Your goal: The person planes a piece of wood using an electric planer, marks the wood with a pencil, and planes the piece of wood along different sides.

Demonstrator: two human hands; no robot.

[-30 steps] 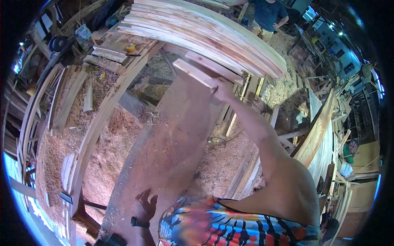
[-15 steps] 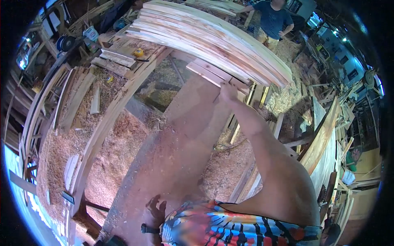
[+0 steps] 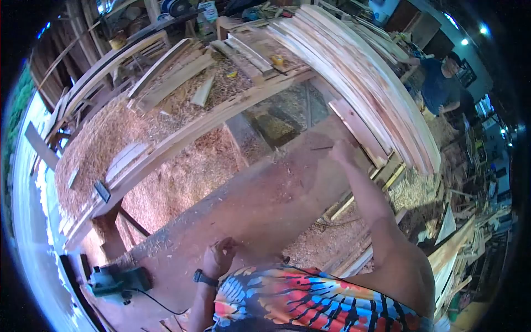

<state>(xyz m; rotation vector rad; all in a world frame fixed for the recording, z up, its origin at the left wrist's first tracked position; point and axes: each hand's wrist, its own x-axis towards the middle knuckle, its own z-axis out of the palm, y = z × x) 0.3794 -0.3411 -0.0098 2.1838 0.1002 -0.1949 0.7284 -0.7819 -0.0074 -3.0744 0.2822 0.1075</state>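
Head view: from here I see the right hand (image 3: pixel 343 153) clamped on a thin dark stick (image 3: pixel 321 148) near the far edge of the table (image 3: pixel 249 207); I judge it light, stiff, snappable, best pinched near one end. The left hand (image 3: pixel 220 254) hangs half-curled, fingers apart, at the near edge. A board (image 3: pixel 359 131) lies along the far edge. Beyond, a white container's (image 3: pixel 208 11) contents blur.

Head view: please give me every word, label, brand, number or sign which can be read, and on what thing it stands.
No text can be read with certainty.
White bag: any print is too small and blurred.
Green tool: no legible label.
Yellow object: too small to read.
Board: no writing can be made out.
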